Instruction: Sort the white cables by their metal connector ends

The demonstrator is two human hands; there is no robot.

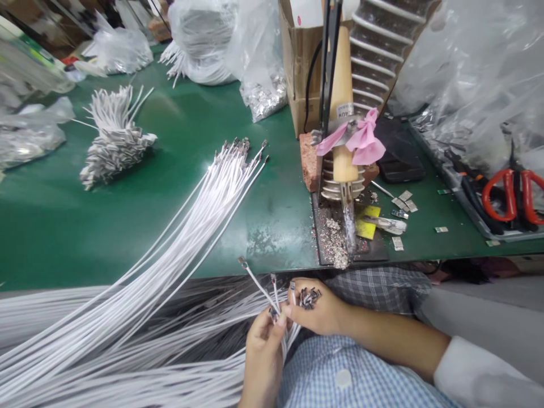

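White, thin limp cables (263, 286) flop easily; your left hand (263, 345) pinches them near the tips, your right hand (317, 311) cups what look like small dark metal connectors (309, 297).

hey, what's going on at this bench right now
A person sits at a green table, working just below its front edge. The left hand pinches a few thin white cables near their metal tips, while the right hand cups a small pile of dark metal connector pieces. A long bundle of white cables fans across the table into the lap. A soldering iron stands in a holder, untouched.
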